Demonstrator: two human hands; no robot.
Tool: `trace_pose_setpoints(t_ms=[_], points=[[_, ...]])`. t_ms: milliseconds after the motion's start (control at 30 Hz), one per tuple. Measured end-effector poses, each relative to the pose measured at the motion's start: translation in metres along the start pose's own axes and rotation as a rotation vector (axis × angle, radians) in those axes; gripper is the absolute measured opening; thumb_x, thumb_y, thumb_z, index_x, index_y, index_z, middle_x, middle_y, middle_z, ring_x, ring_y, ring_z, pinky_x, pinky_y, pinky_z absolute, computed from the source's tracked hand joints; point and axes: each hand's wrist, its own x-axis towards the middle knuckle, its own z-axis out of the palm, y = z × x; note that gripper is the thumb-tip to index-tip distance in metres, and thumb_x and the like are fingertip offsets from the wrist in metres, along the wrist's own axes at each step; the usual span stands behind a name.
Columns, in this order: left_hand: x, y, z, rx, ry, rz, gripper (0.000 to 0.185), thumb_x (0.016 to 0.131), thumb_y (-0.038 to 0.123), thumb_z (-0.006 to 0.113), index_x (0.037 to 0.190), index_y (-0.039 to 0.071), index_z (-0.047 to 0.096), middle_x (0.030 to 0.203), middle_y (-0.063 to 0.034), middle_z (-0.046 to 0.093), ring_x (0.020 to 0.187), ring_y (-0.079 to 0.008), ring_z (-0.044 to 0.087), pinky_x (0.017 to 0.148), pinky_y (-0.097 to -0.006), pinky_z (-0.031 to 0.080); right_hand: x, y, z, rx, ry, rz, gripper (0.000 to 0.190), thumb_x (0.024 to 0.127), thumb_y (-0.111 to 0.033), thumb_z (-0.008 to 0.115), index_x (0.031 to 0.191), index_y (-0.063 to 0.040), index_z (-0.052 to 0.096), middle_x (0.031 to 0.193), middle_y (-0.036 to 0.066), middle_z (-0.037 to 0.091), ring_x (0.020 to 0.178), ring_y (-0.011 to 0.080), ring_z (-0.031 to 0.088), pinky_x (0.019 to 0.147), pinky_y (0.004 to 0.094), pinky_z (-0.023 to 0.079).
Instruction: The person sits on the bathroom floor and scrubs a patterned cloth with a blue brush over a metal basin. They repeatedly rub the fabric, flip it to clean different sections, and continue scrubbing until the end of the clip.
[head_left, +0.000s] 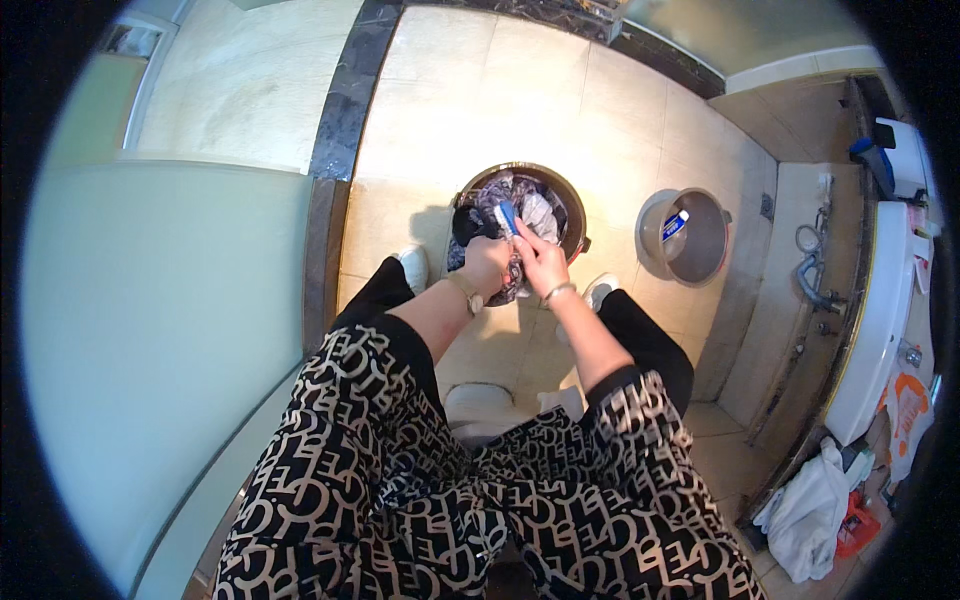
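Observation:
Between my feet stands a dark round bucket (576, 202) filled with bunched clothes, among them a grey-white cloth (538, 214) and a dark patterned garment (495, 191). My left hand (487, 262) is clenched on the patterned fabric at the bucket's near side, where part of it hangs over the rim. In my right hand (541, 259) is a blue-backed scrubbing brush (507, 217) with pale bristles, resting against the garment. My fingers hide part of the cloth and of the brush's near end.
A second, grey-brown bucket (701, 259) to the right holds a blue-and-white packet (675, 225). Farther right, a white washbasin (874, 322) sits on a counter above a pipe (810, 281). White cloth (806, 510) hangs at the counter's near end. A frosted glass panel (165, 315) stands left.

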Motion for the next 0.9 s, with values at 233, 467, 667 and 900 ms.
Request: trace_pose_setpoints(t_ms=[233,467,667,900], points=[[-0.005,0.014,-0.009,0.001,-0.052,0.062,0.014,0.080,0.007,0.059,0.068,0.000,0.059,0.067,-0.0104,0.056,0.057,-0.0222,0.055,0.043,-0.0369,0.039,0.021,0.019,0.001,0.331,0.201,-0.170,0.037,0.086,-0.039,0.057,0.118,-0.022,0.060,0.101,0.024,0.061,0.094,0.0356,0.061,0.084,0.0355,0.047],[-0.038,0.025,0.025,0.299,-0.310,0.292,0.012,0.085,0.008,0.059,0.085,-0.004,0.062,0.074,-0.0093,0.063,0.059,-0.0174,0.057,0.051,-0.0310,0.045,0.057,0.103,-0.006,0.313,0.035,0.313,0.043,0.085,-0.046,0.056,0.083,-0.004,0.066,0.066,0.009,0.062,0.056,0.0199,0.059,0.051,0.0311,0.046],[-0.071,0.017,0.046,0.931,-0.376,0.516,0.025,0.081,0.019,0.060,0.097,0.001,0.064,0.086,-0.0198,0.065,0.082,-0.0382,0.061,0.073,-0.0421,0.048,0.022,0.080,-0.039,0.787,-0.099,0.445,0.026,0.089,-0.037,0.054,0.087,-0.011,0.057,0.059,-0.002,0.051,0.035,0.0053,0.037,0.030,0.0202,0.026],[-0.093,0.055,0.034,0.153,-0.528,0.344,0.038,0.088,0.042,0.057,0.097,0.006,0.063,0.091,-0.0063,0.066,0.074,-0.0179,0.065,0.063,-0.0312,0.051,0.016,0.007,-0.095,0.958,-0.141,0.151,0.049,0.080,0.002,0.057,0.126,-0.010,0.046,0.068,0.000,0.057,0.039,0.0030,0.038,0.033,0.0173,0.027]])
